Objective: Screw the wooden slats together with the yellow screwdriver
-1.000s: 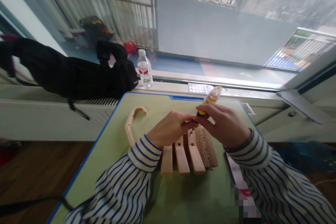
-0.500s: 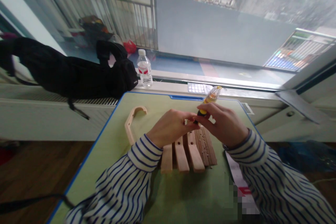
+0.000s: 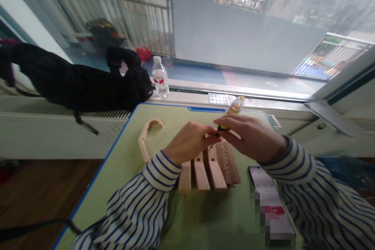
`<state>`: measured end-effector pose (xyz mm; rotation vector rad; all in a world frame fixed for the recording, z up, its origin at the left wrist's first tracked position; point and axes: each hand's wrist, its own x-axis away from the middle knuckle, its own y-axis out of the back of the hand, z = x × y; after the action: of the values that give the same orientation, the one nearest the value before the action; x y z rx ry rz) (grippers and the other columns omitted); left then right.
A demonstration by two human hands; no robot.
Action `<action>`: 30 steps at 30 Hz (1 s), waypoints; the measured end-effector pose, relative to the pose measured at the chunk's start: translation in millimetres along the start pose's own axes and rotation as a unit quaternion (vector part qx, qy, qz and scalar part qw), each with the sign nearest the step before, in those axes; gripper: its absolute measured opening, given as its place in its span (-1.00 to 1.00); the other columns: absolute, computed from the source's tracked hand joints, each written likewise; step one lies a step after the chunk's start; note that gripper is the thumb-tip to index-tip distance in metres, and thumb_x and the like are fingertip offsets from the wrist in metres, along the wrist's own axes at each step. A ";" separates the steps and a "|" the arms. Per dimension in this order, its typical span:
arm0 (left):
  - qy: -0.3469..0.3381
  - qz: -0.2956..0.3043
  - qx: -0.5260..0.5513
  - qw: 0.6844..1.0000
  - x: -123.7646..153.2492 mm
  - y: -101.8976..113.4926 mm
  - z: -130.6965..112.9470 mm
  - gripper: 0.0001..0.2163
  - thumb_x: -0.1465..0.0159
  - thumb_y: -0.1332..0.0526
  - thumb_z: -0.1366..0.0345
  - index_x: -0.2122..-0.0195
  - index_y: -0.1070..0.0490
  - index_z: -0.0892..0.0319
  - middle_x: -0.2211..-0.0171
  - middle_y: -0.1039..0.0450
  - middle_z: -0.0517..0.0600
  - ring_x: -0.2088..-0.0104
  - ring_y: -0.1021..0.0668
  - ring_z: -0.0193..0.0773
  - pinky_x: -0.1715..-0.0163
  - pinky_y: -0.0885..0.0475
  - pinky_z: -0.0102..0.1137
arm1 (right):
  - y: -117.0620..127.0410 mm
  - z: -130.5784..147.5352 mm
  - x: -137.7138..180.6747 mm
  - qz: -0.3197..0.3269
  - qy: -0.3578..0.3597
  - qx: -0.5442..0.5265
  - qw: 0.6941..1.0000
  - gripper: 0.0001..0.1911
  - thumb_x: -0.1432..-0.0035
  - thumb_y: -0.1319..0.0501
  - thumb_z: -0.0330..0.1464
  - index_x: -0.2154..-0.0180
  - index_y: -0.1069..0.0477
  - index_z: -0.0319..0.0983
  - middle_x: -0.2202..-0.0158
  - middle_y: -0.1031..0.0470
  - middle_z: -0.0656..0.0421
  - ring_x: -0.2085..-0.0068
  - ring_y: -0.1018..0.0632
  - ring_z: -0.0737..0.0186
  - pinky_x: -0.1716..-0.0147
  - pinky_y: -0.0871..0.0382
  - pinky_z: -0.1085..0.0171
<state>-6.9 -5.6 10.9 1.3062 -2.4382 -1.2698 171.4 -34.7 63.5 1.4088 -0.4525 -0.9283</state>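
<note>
My right hand (image 3: 247, 136) is closed round a screwdriver (image 3: 235, 105) with a clear and yellow handle and a black collar, its tip slanting down to the left. Beside that tip, my left hand (image 3: 190, 140) has thumb and forefinger pinched together; whatever is between them is too small to make out. Below the hands, pale angled wooden pieces (image 3: 202, 175) with dark holes lie side by side, partly covered by my left hand. Against their right side sits a brown grooved wooden board (image 3: 229, 164) dotted with small metal bits. A hook-shaped wooden piece (image 3: 143, 140) lies to the left.
Everything lies on a green tabletop (image 3: 117, 187) with a blue rim. A phone (image 3: 263, 187) rests by my right forearm. On the sill behind stand a water bottle (image 3: 160, 78) and a black bag (image 3: 96, 86), in front of a large window.
My right hand has rolled over the screwdriver, with its fingers now flatter and its wrist further right, uncovering more of the phone. My left hand keeps its pinch in place.
</note>
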 end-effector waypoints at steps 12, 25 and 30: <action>0.003 0.014 0.026 1.000 0.9 -0.9 5.5 -0.77 -0.24 -0.08 0.20 0.19 -0.45 0.13 0.34 -0.52 -0.03 0.35 -0.51 -0.33 0.36 -0.32 -0.46 | -8.7 -3.6 -0.8 -0.026 -0.019 0.009 0.999 -0.68 -0.19 0.00 -0.22 0.12 -0.36 -0.20 0.18 -0.48 0.14 0.23 -0.50 0.26 0.27 -0.33 0.27; -0.003 0.027 0.003 1.000 0.9 0.1 3.0 -0.77 -0.26 -0.03 0.28 0.19 -0.44 0.16 0.33 -0.50 -0.01 0.35 -0.49 -0.33 0.41 -0.29 -0.48 | -11.6 -2.3 -0.7 -0.025 -0.042 0.051 0.998 -0.65 -0.19 0.02 -0.16 0.16 -0.36 -0.22 0.29 -0.46 0.13 0.36 -0.46 0.30 0.40 -0.24 0.31; 0.001 0.028 -0.019 0.999 0.5 -1.4 1.0 -0.77 -0.26 -0.03 0.26 0.22 -0.44 0.18 0.40 -0.49 -0.03 0.43 -0.48 -0.36 0.45 -0.27 -0.49 | -13.6 -3.0 0.6 -0.025 -0.050 0.037 0.998 -0.65 -0.19 0.02 -0.15 0.16 -0.34 -0.23 0.29 -0.43 0.14 0.38 -0.44 0.34 0.39 -0.23 0.32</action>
<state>-6.7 -5.8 9.1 1.2203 -2.4185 -1.2955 170.2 -31.9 49.9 1.4501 -0.5336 -1.0350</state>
